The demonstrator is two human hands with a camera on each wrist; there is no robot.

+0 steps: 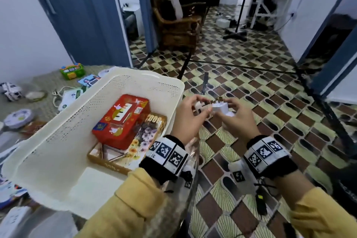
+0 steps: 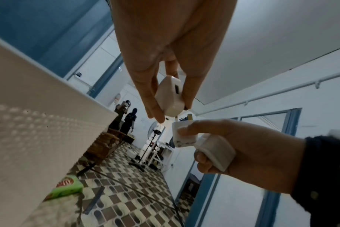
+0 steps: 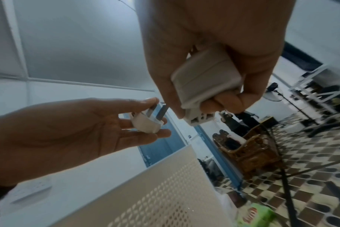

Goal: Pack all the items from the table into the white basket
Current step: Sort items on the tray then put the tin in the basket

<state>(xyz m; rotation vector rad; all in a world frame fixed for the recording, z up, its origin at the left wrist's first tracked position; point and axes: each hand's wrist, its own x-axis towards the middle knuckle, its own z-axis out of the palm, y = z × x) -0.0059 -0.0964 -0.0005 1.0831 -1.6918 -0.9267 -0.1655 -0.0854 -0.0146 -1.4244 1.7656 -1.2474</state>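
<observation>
The white basket [image 1: 146,72] stands on the table at the left and holds a red tin [image 1: 121,120] lying on a flowered box [image 1: 143,139]. Both hands hover just right of the basket's rim, above the tiled floor. My left hand [image 1: 201,109] pinches a small white charger plug [image 2: 170,96] between thumb and fingers, its metal prongs [image 3: 161,113] pointing toward the other hand. My right hand [image 1: 229,112] grips a white socket adapter [image 3: 202,86], thumb on its front block [image 2: 184,135]. The two white pieces sit a short gap apart.
On the table left of the basket lie a green toy [image 1: 72,70], a white power strip [image 1: 67,98], round tins [image 1: 18,118] and a toy truck [image 1: 10,91]. A green pack [image 2: 68,187] lies by the basket's side. A wicker chair [image 1: 177,23] and black stand legs [image 1: 241,67] occupy the floor beyond.
</observation>
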